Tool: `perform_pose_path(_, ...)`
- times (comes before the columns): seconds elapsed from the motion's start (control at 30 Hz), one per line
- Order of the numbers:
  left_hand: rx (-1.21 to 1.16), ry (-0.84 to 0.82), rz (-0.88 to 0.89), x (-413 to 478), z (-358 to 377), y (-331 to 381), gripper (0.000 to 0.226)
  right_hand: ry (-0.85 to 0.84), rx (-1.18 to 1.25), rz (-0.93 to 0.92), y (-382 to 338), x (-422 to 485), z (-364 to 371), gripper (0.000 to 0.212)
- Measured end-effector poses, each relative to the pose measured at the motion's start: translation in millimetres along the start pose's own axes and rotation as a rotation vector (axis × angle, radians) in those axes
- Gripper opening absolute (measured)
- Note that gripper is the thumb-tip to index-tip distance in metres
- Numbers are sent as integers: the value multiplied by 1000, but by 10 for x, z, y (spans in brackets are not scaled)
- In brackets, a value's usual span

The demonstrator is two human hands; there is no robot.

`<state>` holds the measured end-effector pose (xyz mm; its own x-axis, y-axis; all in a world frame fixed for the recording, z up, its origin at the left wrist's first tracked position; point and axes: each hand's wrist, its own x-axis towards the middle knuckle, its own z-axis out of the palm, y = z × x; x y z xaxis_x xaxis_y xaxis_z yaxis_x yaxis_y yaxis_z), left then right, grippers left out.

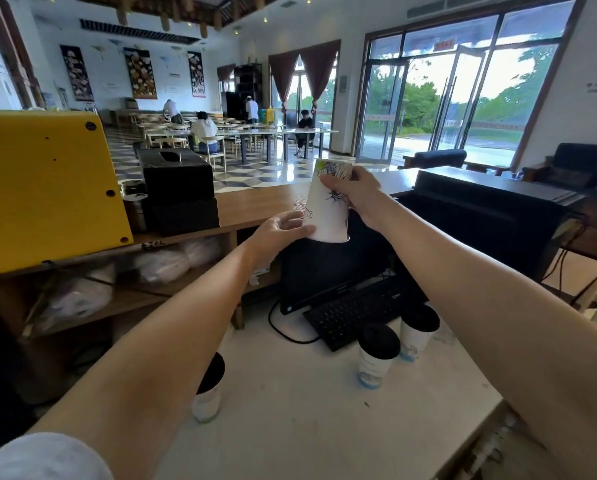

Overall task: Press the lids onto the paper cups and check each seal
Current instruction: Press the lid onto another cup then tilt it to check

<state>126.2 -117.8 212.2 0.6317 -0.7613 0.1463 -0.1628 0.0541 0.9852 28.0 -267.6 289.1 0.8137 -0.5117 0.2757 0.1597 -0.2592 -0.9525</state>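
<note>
I hold a white printed paper cup (pixel 326 209) upside down at arm's length above the counter. My right hand (pixel 355 194) grips its upper part, which is the cup's base. My left hand (pixel 283 228) touches the lower rim with its fingers; a dark lid edge shows at that rim. On the white counter (pixel 290 410) below stand three more cups with black lids: one at the left (pixel 208 389), one in the middle (pixel 376 355) and one at the right (pixel 418 330).
A black keyboard (pixel 355 311) and a monitor (pixel 331 268) sit behind the cups. A yellow machine (pixel 44 188) and a black box (pixel 177 188) stand on the wooden shelf at the left. A black printer-like unit (pixel 491 209) is at the right.
</note>
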Motion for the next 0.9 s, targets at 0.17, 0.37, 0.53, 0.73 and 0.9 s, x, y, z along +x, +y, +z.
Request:
perform_pose_path(0.17,-409,-19,-31,-247,124,-201,44,-103,233,151,109,-142,-75,28)
perform_pose_path(0.37,-876,-69,-122,-709,730,-727,80,-124,599,263,391,-406,90,16)
perform_pose_path(0.53,-1268,184,-71,-759,962,-642,59,-161,528,191,575,-526,99,8)
perform_pose_path(0.73,-1400,258,-24,-678,779,-396,59,-298,187,130,579,-499,-255,31)
perform_pose_path(0.9,-1125,310,32,-470,540,-160,32,-420,-283,133,420,-520,-393,51)
